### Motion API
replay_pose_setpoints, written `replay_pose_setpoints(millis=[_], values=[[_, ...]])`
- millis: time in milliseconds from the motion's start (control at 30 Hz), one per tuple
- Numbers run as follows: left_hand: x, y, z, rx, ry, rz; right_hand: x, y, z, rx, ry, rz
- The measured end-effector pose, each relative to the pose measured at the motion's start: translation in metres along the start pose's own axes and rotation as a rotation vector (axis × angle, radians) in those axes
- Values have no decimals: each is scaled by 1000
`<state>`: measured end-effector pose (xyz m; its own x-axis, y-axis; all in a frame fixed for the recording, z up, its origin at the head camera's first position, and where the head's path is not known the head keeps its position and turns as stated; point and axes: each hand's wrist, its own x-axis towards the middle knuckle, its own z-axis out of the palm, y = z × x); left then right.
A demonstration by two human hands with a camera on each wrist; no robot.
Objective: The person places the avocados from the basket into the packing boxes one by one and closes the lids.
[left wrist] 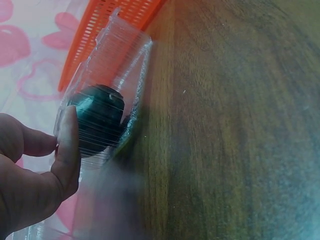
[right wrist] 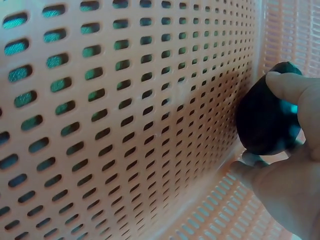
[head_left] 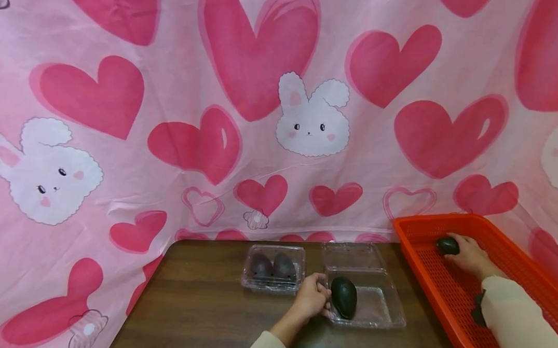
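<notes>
My left hand (head_left: 312,297) pinches the left wall of an open clear plastic clamshell box (head_left: 375,299) between thumb and fingers. One dark green avocado (head_left: 344,297) lies in the left side of this box, and its lid (head_left: 353,256) is folded back behind. In the left wrist view the avocado (left wrist: 97,120) shows through the plastic wall, right beside the fingers. Over in the orange basket (head_left: 428,281), my right hand (head_left: 469,256) grips another avocado (head_left: 448,245). The right wrist view has this avocado (right wrist: 267,112) between thumb and fingers, close to the perforated basket wall (right wrist: 125,100).
Left of the open box stands a closed clear clamshell (head_left: 274,283) holding two dark avocados (head_left: 283,267). A dark object (head_left: 478,310) shows beside the right sleeve. Pink heart-patterned cloth (head_left: 259,159) hangs behind the wooden table (head_left: 196,302).
</notes>
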<state>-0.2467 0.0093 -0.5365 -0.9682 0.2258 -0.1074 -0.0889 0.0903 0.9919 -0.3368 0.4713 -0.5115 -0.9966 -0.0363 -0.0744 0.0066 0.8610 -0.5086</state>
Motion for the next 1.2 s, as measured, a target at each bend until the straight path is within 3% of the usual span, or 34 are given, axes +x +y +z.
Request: replay_pose_setpoints(millis=[233, 433, 733, 1200], values=[[0, 2, 0, 1, 0, -6, -2, -6, 1, 1, -51, 35], [-1, 2, 0, -1, -5, -5, -8, -12, 2, -25, -81, 0], [-1, 5, 0, -11, 4, -5, -7, -8, 1, -73, -4, -88], [1, -1, -1, -34, -19, 8, -20, -19, -13, -70, -38, -74]])
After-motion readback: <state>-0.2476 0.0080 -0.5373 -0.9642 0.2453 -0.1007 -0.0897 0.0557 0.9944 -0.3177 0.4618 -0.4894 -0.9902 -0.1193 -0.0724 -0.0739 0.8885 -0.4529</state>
